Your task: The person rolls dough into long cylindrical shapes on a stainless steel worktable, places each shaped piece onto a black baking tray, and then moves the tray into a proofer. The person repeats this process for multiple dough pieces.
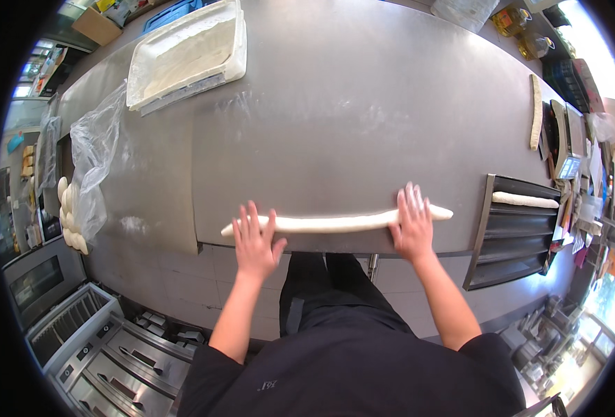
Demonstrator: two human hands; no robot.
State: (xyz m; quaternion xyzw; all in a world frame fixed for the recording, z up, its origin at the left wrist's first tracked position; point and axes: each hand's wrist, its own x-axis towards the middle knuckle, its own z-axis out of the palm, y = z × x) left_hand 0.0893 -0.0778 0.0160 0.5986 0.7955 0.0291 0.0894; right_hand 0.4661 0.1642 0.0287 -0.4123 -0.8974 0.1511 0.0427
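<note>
A long, thin rope of dough (335, 224) lies crosswise on the steel worktable, close to its front edge. Near the dough's left end rests my left hand (253, 243), palm down with the fingers stretched out over it. My right hand (413, 226) lies flat across the dough toward its right end, fingers extended and dusted with flour. Both tapered tips of the rope stick out past my hands. On the right, another dough rope (526, 200) sits in the top groove of a dark ridged baking tray (512, 240).
A white tub of flour (236, 61) stands at the back left. Clear plastic sheeting (95, 149) partly covers several dough pieces (71, 219) on the left. A pale baton-like strip (535, 111) lies by a scale (570, 156) at the right. Oil bottles (533, 45) stand behind.
</note>
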